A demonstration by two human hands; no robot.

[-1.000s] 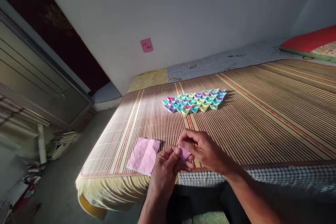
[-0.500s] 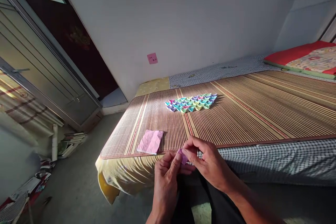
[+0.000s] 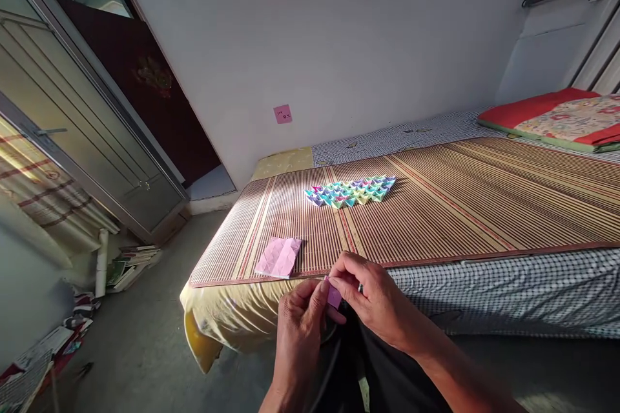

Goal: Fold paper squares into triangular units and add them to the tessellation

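Both hands pinch one small folded pink paper piece (image 3: 333,295) in front of the bed's near edge. My left hand (image 3: 300,329) grips it from the left with thumb and fingers closed. From the right, my right hand (image 3: 371,300) presses its fingertips together on it. A creased pink paper sheet (image 3: 279,257) lies on the bamboo mat (image 3: 460,206) just beyond my left hand. Farther back on the mat sits a flat cluster of several small folded paper pieces (image 3: 351,190) in teal, green, purple and pink.
A pink sticky note (image 3: 282,113) hangs on the white wall. A red and patterned cushion (image 3: 552,113) lies at the far right of the bed. A metal cabinet (image 3: 72,135) stands left, with books and papers (image 3: 128,261) on the floor below.
The view has pulled back and tilted up, so the bed looks farther off. My hands have come toward me off the mat, still working the pink piece between the fingertips.
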